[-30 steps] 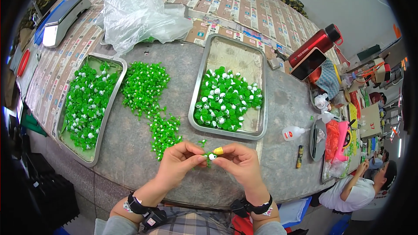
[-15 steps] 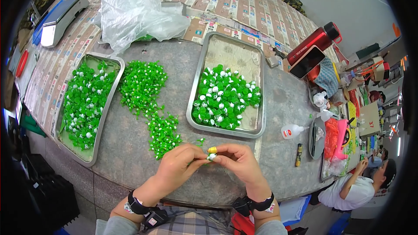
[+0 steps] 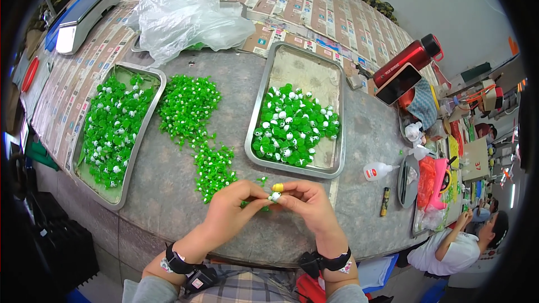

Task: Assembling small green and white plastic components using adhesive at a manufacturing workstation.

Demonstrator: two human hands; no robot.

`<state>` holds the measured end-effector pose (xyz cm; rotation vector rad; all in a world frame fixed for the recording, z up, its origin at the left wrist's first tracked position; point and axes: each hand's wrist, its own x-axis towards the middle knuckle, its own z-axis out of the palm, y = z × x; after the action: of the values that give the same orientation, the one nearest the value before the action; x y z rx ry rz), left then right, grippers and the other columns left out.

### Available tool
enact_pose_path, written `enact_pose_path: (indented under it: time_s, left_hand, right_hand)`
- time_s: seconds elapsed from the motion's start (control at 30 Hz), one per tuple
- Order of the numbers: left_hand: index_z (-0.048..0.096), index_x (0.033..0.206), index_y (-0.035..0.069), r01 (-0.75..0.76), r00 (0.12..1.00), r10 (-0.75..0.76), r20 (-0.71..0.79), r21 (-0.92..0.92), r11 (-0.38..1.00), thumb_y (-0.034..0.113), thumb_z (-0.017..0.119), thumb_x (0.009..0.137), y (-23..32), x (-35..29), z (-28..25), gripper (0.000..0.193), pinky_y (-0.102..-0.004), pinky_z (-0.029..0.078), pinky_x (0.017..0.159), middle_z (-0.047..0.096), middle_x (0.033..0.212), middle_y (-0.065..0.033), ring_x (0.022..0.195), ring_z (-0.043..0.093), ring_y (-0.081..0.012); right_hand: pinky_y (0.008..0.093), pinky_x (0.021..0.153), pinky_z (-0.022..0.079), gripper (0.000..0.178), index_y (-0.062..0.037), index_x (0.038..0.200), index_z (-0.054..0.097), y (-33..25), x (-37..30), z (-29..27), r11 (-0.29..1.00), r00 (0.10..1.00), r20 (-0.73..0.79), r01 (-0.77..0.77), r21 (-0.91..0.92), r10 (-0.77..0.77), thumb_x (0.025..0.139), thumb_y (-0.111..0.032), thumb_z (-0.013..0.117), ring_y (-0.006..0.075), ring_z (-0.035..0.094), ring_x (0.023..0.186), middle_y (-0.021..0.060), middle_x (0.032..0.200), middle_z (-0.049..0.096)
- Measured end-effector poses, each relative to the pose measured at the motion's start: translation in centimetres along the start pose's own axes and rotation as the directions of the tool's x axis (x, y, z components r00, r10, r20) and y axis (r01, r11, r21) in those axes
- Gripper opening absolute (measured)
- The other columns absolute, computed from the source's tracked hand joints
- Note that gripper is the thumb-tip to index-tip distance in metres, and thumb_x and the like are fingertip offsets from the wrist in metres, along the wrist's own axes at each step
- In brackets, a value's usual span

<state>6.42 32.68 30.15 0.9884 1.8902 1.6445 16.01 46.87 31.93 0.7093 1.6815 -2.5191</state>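
Head view, as it reaches me at my distant post: one left hand (image 3: 231,207), thumb and fingers brought together, pinching the left side of a small white-and-green piece with dark spots (image 3: 275,196); one right hand (image 3: 310,206), likewise pinching, thumb and forefinger on the piece's right side, the forefinger tip bearing a yellow wrap (image 3: 278,187). The piece sits between the two sets of fingertips, above the near part of a mottled grey tabletop (image 3: 359,213). Beyond the left hand, I list one loose heap of tiny bright-green plastic parts with white specks (image 3: 188,101), trailing toward the fingers. Left of the heap: one rectangular metal tray (image 3: 101,187) filled with green and white pieces. Ahead of the hands: a second rimmed metal tray (image 3: 303,70), partly covered by similar green-and-white pieces (image 3: 292,132) (its far end shows bare bottom). To the right, I count one white squeeze bottle with a narrow nozzle (image 3: 378,170) and, nearer, one dark slim cylinder (image 3: 385,202). Farther back: one crumpled translucent plastic bag (image 3: 188,17); one red flask with a black cap (image 3: 407,60), a dark-screened phone (image 3: 398,84) just beside it.
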Motion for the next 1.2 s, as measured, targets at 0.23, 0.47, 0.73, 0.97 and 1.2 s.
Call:
enact_pose_path:
  time_s: [0.23, 0.47, 0.73, 0.97, 1.2]
  left_hand:
    - [0.05, 0.089, 0.002, -0.339, 0.838, -0.408, -0.362, -0.932, 0.131, 0.013, 0.045, 0.083, -2.2, -0.6, -8.5, 0.014, -0.018, 0.046, 0.06, 0.051, 0.078, -0.0022, 0.066, 0.05, -0.0083]
    - [0.046, 0.1, 0.004, -0.259, 0.902, -0.338, -0.27, -0.963, 0.079, 0.021, 0.041, 0.085, -0.9, 0.5, -7.6, 0.023, -0.0192, 0.046, 0.058, 0.048, 0.079, -0.0016, 0.065, 0.048, -0.0085]
    - [0.05, 0.092, 0.003, 0.293, 0.919, -0.38, 0.107, -0.83, 0.475, 0.009, 0.047, 0.082, 0.2, 0.4, -1.8, 0.012, -0.0234, 0.046, 0.058, 0.053, 0.073, -0.003, 0.065, 0.052, -0.0091]
    - [0.05, 0.099, -0.001, 0.59, 0.807, -0.372, 0.458, -0.627, 0.508, 0.011, 0.049, 0.081, -0.2, 0.3, 0.1, 0.021, -0.0251, 0.048, 0.066, 0.057, 0.084, -0.0079, 0.074, 0.057, -0.0141]
    - [0.05, 0.101, -0.002, 0.634, 0.765, -0.391, 0.512, -0.704, 0.32, 0.009, 0.051, 0.08, -0.6, 0.3, 0.0, 0.023, -0.0247, 0.048, 0.068, 0.057, 0.088, -0.009, 0.075, 0.057, -0.0135]
  right_hand:
    - [0.0198, 0.055, 0.042, 0.011, -0.0024, 0.081, 0.056, 0.0, 0.0, -1.1, 0.771, 0.985, -0.034, 0.109, -0.627, -0.167, 0.073, -0.009, 0.059, 0.0081, 0.054, 0.061, 0.0035, 0.072, 0.058]
    - [0.0321, 0.053, 0.04, 0.019, -0.0055, 0.074, 0.054, 1.1, 0.9, 1.1, 0.299, 0.939, 0.072, 0.179, -0.937, -0.336, 0.067, -0.022, 0.061, 0.0219, 0.051, 0.06, 0.0066, 0.065, 0.051]
    - [0.0293, 0.052, 0.039, 0.015, -0.004, 0.073, 0.054, 0.6, 0.5, -0.3, 0.443, 0.967, -0.026, 0.092, -0.892, -0.253, 0.068, -0.016, 0.061, 0.0202, 0.05, 0.059, 0.0066, 0.065, 0.051]
    - [0.0176, 0.048, 0.033, 0.012, -0.0031, 0.077, 0.057, 0.0, -0.4, -0.6, 0.844, 0.937, -0.011, 0.31, -0.438, -0.35, 0.069, -0.009, 0.063, 0.0048, 0.042, 0.053, 0.0002, 0.063, 0.048]
    - [0.0204, 0.044, 0.032, 0.011, -0.0036, 0.07, 0.057, -1.1, -0.4, 0.8, 0.509, 0.817, 0.094, 0.44, -0.74, -0.569, 0.064, -0.006, 0.066, 0.0095, 0.043, 0.051, 0.0015, 0.059, 0.048]
